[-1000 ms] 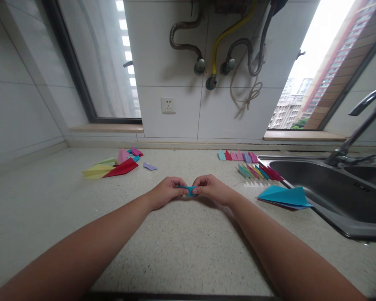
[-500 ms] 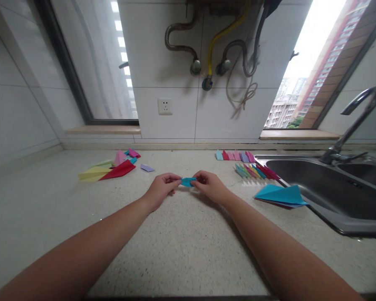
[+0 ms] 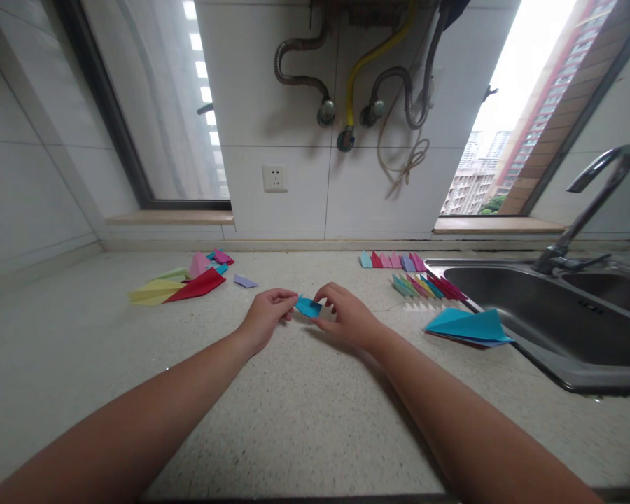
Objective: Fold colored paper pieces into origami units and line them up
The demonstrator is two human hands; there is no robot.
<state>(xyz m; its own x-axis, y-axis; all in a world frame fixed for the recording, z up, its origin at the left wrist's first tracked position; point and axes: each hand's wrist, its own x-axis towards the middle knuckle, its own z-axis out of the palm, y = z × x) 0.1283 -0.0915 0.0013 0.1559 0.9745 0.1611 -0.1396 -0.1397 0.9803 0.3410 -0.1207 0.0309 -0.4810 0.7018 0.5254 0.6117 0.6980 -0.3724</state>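
Note:
A small folded piece of blue paper is held just above the countertop, in the middle of the view. My left hand pinches its left end between thumb and forefinger. On the other side, my right hand has its thumb and fingers parted around the paper's right end; whether a fingertip touches it is hard to make out. The paper tilts down toward the right. A small lavender folded paper lies on the counter beyond my left hand.
Yellow and red paper planes and smaller folded papers lie at left. Two rows of small folded papers sit near the sink. A large blue paper plane rests by the sink's edge. A faucet rises behind.
My right hand's fingers have spread from their pinch on the blue paper. The paper has turned, its right end now lower, while my left hand keeps its hold.

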